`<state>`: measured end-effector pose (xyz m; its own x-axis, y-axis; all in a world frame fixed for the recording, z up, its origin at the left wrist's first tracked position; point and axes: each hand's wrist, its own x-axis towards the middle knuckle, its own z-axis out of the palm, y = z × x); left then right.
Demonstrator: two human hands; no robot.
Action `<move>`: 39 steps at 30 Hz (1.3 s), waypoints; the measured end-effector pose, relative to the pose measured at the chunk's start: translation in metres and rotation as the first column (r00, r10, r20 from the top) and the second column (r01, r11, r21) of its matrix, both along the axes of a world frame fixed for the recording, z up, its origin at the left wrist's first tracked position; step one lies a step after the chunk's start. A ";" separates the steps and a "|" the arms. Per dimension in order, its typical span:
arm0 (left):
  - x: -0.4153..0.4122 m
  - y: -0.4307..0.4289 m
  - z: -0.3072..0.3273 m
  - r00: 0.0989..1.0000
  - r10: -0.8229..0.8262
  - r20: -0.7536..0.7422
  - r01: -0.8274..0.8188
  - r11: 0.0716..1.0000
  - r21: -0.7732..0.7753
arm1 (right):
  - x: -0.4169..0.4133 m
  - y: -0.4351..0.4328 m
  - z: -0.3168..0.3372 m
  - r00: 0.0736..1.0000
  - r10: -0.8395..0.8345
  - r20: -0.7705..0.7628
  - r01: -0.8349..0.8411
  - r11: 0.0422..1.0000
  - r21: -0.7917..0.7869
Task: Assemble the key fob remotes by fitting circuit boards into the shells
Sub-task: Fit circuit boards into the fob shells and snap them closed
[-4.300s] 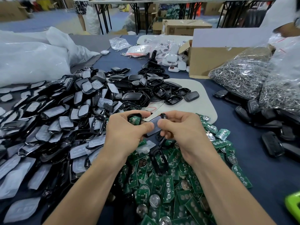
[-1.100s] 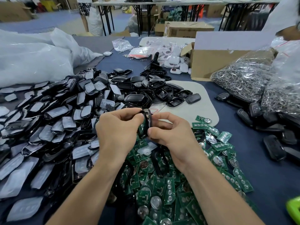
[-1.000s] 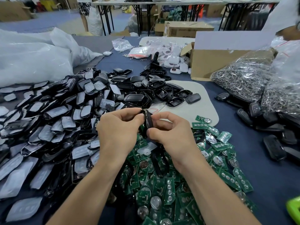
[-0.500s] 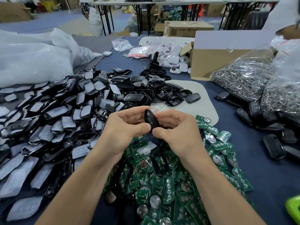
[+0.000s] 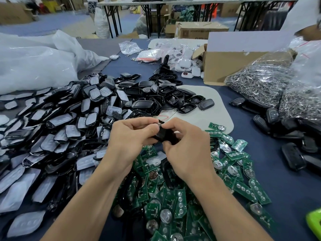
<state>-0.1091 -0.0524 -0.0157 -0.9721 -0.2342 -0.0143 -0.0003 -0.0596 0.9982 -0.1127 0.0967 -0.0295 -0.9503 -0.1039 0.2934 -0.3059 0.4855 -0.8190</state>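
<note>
Above a tabletop of circuit boards, my left grip and right grip pinch a black shell; closing it likely needs an even squeeze.

Black key fob shell up front: smooth plastic with a soft sheen. Below it the circuit boards, glossy green laminate dotted with bright silvery metal discs. Over on the left the heap of shells gleams hard and black, mixed with frosted, matt grey pads that look rubbery. The worktop wears dark blue cloth, flat and matt. Far side, a plain brown cardboard box, dull and papery, and clear crinkly plastic bags stuffed with shiny metal rings.
</note>
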 end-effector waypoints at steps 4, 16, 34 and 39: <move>-0.001 0.001 0.003 0.998 0.061 -0.004 -0.061 0.997 0.037 | -0.003 0.000 0.001 1.000 -0.001 -0.020 0.001 1.000 -0.023; 0.001 -0.001 0.000 0.995 -0.087 -0.048 0.084 0.994 -0.068 | -0.020 0.011 0.001 0.947 0.210 0.242 -0.039 0.826 -0.563; 0.003 -0.001 -0.008 0.968 -0.058 -0.243 -0.015 0.957 -0.291 | -0.018 0.018 0.005 0.965 0.156 0.209 -0.090 0.951 -0.296; 0.003 0.002 -0.008 0.966 -0.036 -0.255 -0.053 0.942 -0.333 | -0.014 0.015 0.008 0.982 0.115 0.148 -0.084 0.976 -0.203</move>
